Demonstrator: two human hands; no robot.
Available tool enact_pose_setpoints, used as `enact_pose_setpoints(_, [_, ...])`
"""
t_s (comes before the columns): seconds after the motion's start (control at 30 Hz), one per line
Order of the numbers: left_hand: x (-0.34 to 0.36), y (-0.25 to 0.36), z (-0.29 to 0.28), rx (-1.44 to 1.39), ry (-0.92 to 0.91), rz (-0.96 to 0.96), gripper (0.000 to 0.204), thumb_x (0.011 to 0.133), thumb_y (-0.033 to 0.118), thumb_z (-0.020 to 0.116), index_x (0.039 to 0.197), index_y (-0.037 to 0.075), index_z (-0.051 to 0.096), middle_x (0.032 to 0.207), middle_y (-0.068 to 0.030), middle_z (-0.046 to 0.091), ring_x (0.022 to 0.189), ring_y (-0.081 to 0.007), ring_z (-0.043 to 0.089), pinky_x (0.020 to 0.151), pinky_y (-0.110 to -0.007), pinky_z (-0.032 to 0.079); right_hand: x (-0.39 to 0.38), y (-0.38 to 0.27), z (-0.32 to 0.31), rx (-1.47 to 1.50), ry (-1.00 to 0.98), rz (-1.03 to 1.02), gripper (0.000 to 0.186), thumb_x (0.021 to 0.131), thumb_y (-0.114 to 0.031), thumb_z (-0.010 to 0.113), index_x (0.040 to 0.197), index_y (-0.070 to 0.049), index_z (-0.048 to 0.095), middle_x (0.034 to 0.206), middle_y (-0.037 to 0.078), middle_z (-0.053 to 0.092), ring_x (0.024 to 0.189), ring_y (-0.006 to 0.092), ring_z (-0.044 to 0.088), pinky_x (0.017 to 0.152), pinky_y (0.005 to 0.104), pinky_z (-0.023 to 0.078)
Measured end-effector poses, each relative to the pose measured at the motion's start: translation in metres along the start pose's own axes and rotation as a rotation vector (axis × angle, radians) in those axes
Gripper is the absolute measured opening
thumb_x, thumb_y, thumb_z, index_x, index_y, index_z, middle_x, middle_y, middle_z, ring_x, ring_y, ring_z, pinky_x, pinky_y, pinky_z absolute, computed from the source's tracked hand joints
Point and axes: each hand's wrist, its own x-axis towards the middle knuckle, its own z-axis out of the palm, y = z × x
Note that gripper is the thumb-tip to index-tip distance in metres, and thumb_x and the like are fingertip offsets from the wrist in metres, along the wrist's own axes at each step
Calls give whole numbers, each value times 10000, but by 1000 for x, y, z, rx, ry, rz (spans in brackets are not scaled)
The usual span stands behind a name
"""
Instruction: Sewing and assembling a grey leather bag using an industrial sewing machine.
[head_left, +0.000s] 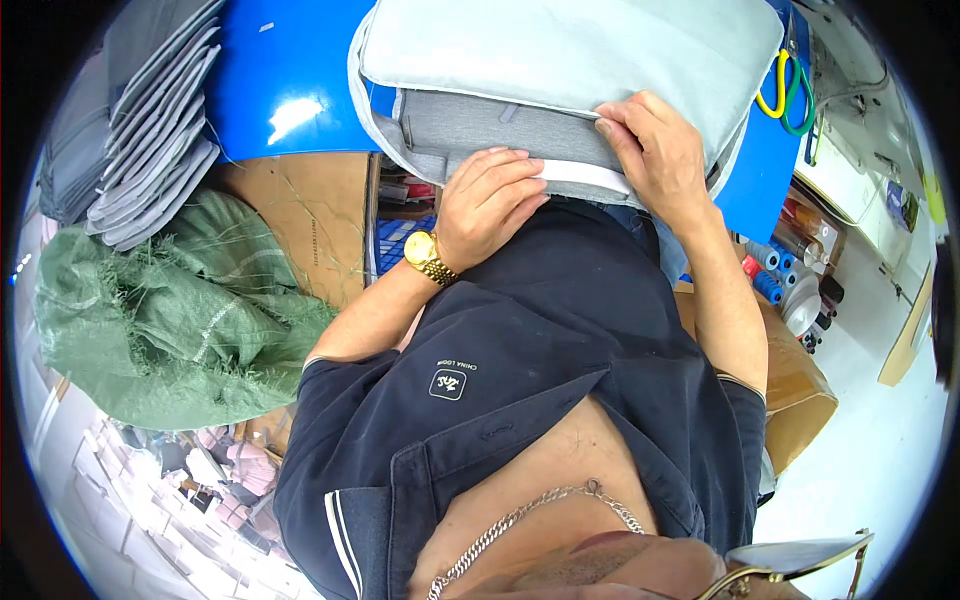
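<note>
A light grey padded fabric bag (560,50) lies at the top of the head view, its darker grey fabric (460,130) showing below the upper panel. A white strip (578,176) runs along its near edge. My left hand (485,205), with a gold watch on the wrist, has its fingers curled over the near edge at the strip's left end. My right hand (655,160) pinches the edge of the upper panel on the right, thumb and index finger together.
The bag rests on a blue table (270,70). Folded grey pieces (150,140) are stacked left, above a green woven sack (180,330) and cardboard (295,220). Green and yellow scissors (800,110) lie right of the bag; thread cones (770,265) stand below.
</note>
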Motion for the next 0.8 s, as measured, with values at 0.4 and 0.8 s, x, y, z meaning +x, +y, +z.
enact_pose_setpoints(0.4, [12,4,-5,63,-11,12,219,733,15,766,928,60,676,1017,-80,692,974,-276,655,834,-394,524,0,1,1,20,27,-4,110,882,-165,674,946,-75,673,776,61,575,724,249,609,645,355,493])
enact_pose_setpoints(0.8, [150,21,-88,340,125,308,131,767,50,685,889,78,647,1016,-55,691,830,-223,645,730,-349,497,64,-50,-102,-114,176,-291,120,816,-81,703,920,-52,652,860,87,605,815,273,611,694,365,501])
